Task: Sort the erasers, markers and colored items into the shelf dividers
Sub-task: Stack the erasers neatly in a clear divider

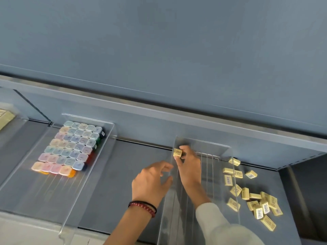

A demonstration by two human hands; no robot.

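1. Your right hand [190,167] is grasping one yellow eraser [177,153], pinched between thumb and fingertips. It holds the eraser at the far left corner of the right divider [203,142], close to the back wall.
2. Whether the eraser touches the divider floor, you cannot tell from this view.
3. Your left hand [150,183] is released. Its fingers are loosely bent, and the tips are against the outside of that divider's clear left wall. It holds nothing.
4. Both hands are close together, one on each side of that wall. A red bead bracelet [142,206] sits on your left wrist, and a pale sleeve [221,225] covers your right forearm.
5. More erasers [254,200] lie scattered on the grey shelf [132,156] to the right of the right divider, some flat and some on edge. A few are seen through its clear right wall.
6. Colored boxes [67,147] with clear lids stand packed in neat rows at the back of the left divider [106,135], well apart from your hands.
7. At the far left edge a cream object [5,117] shows only in part, too cut off to name.
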